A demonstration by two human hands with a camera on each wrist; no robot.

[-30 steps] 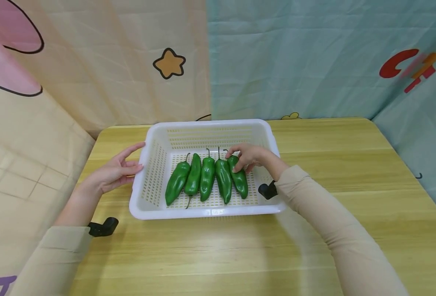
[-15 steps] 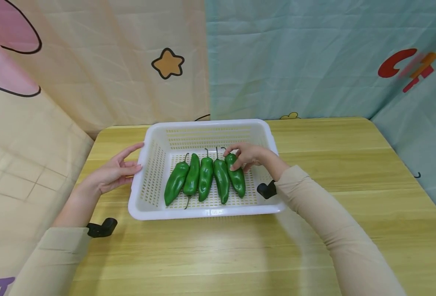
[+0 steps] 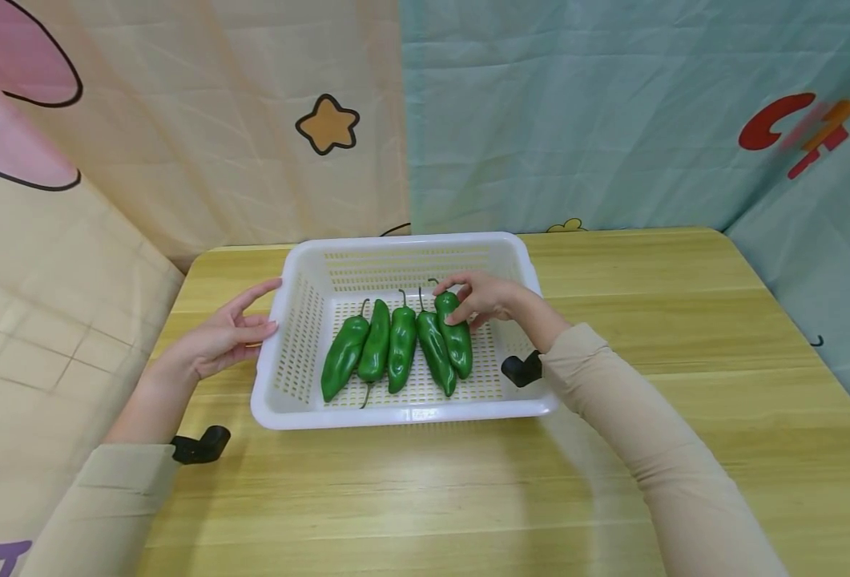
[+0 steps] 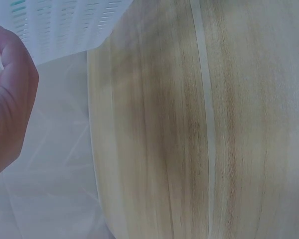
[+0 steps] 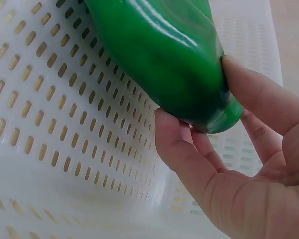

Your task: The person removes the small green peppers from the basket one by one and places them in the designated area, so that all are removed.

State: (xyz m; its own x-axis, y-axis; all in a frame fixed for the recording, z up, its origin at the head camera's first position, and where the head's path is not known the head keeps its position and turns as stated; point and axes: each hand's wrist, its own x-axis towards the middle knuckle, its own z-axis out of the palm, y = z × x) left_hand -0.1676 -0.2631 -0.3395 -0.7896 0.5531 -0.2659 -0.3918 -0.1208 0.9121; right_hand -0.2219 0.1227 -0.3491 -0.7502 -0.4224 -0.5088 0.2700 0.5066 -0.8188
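Several glossy green peppers lie in a row in a white slotted plastic basket. My right hand pinches the rightmost pepper near its stem end, between thumb and fingers. The right wrist view shows this pepper close up, with the fingertips on either side of its end. Slanting against it is the neighbouring pepper. Farther left lie a middle pepper, one with its stem toward me, and the leftmost pepper. My left hand rests its extended fingertips on the basket's left rim.
The basket stands on a wooden table, near its back edge. A patterned curtain hangs behind, and more fabric hangs on both sides. A black wrist mount sits on the left forearm, another mount on the right.
The right hand has shifted the rightmost pepper left and slightly away from me. Its neighbour has tilted, its lower tip swinging right. The left hand and basket stay in place.
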